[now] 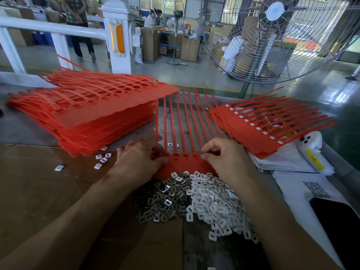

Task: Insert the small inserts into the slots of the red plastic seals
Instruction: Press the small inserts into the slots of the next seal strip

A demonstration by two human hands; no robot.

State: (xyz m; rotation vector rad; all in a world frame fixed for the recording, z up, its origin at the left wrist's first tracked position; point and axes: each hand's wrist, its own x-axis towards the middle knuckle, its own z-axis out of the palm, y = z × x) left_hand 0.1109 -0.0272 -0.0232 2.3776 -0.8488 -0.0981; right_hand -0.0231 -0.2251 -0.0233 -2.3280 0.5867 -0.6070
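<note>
From the head view, I see the connected strip of red plastic seals (pixel 182 152) flat on the table, its long tails running away from me, slotted heads nearest the hands. Some slots show pale inserts; detail is small. My left hand (pixel 139 159) curls its fingertips onto the strip's left heads, pinching there. My right hand (pixel 227 159) is bent, thumb and forefinger pressed on a right-side head. The pile of small white and metallic inserts (pixel 194 199) sits just below the strip.
</note>
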